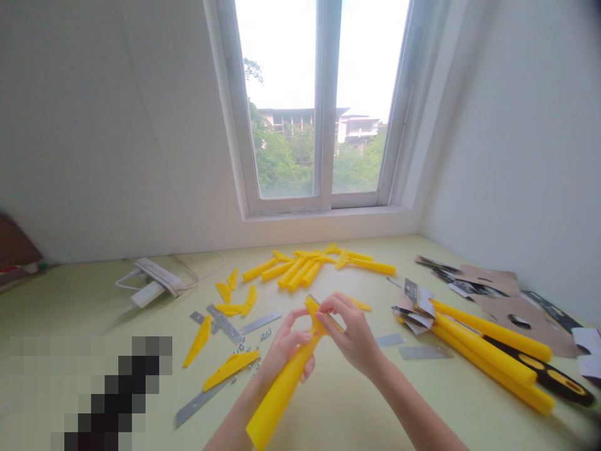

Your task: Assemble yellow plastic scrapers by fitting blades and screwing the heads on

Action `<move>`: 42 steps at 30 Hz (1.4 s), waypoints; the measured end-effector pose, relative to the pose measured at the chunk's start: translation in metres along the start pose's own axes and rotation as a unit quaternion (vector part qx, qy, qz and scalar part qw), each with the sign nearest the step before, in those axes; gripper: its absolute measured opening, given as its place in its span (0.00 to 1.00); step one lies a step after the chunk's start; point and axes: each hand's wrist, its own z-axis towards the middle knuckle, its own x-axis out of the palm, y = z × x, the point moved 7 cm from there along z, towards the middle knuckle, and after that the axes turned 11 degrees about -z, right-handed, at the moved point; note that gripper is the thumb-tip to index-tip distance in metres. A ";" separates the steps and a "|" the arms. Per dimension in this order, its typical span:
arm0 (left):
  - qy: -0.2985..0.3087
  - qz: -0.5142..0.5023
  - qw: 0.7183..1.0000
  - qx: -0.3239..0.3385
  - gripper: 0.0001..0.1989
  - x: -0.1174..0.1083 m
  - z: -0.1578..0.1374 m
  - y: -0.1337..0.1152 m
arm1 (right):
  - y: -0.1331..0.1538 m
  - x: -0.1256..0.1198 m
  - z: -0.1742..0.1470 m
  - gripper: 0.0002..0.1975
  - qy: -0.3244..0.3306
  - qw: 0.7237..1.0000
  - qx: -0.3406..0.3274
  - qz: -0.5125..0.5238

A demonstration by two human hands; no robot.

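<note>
My left hand point(290, 347) is wrapped round the handle of a yellow plastic scraper point(280, 394), which slants with its wide head away from me. At that head, my right hand point(352, 329) pinches a grey metal blade point(331, 322) against the yellow plastic. My fingers partly cover the blade and the joint. Left of my hands lie a long yellow clamp piece point(231, 369), another yellow clamp piece point(197, 341), small silvery screws point(266, 334) and several flat metal blades point(225, 324).
Several yellow scraper handles point(300, 269) are piled towards the window. On the right, packaged yellow-handled scrapers point(488, 347) lie beside brown and black cardboard sleeves point(507, 313). A white power strip point(157, 277) with cables sits at the back left. Loose blades point(425, 352) lie right of my hands.
</note>
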 end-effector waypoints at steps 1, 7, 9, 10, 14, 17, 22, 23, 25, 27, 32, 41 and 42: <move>0.000 0.000 1.000 0.001 0.28 -0.001 0.000 0.000 | 0.000 0.000 0.000 0.04 0.001 1.000 -0.001 0.001; 0.016 -0.018 1.000 0.010 0.28 0.000 0.001 -0.002 | 0.000 -0.005 0.000 0.03 -0.012 1.000 -0.006 0.020; 0.023 -0.021 0.999 0.011 0.28 0.001 0.001 -0.002 | 0.001 -0.005 0.000 0.02 -0.011 0.999 -0.012 0.028; 0.025 -0.018 0.999 0.010 0.28 0.001 0.001 -0.001 | 0.002 -0.005 0.000 0.03 -0.009 0.999 -0.017 0.031; 0.038 -0.013 0.999 0.007 0.29 0.001 0.002 0.001 | 0.004 -0.005 0.001 0.05 -0.014 0.999 -0.022 0.038; 0.047 -0.023 0.999 0.008 0.30 0.002 0.001 0.002 | 0.003 -0.006 0.001 0.04 -0.024 0.999 -0.018 0.043; 0.042 -0.033 0.999 0.004 0.29 0.003 0.000 0.002 | 0.005 -0.009 0.001 0.03 -0.036 0.998 -0.014 0.048; 0.043 -0.033 0.999 0.004 0.29 0.003 0.000 0.002 | 0.006 -0.009 0.001 0.03 -0.040 0.998 -0.014 0.052; 0.048 -0.034 0.998 0.004 0.28 0.003 -0.001 0.001 | 0.008 -0.010 0.001 0.03 -0.044 0.997 -0.014 0.064; 0.051 -0.036 0.998 0.006 0.28 0.003 -0.001 0.001 | 0.009 -0.010 0.000 0.03 -0.046 0.996 -0.015 0.076; 0.052 -0.035 0.998 0.004 0.27 0.001 -0.001 0.004 | 0.010 -0.011 0.001 0.03 -0.053 0.994 -0.015 0.091; 0.059 -0.023 0.998 -0.011 0.23 -0.003 0.000 0.008 | 0.011 -0.011 0.000 0.03 -0.040 0.996 -0.015 0.075; 0.057 -0.026 0.998 -0.008 0.23 -0.005 0.000 0.008 | 0.012 -0.012 0.001 0.03 -0.040 0.996 -0.016 0.074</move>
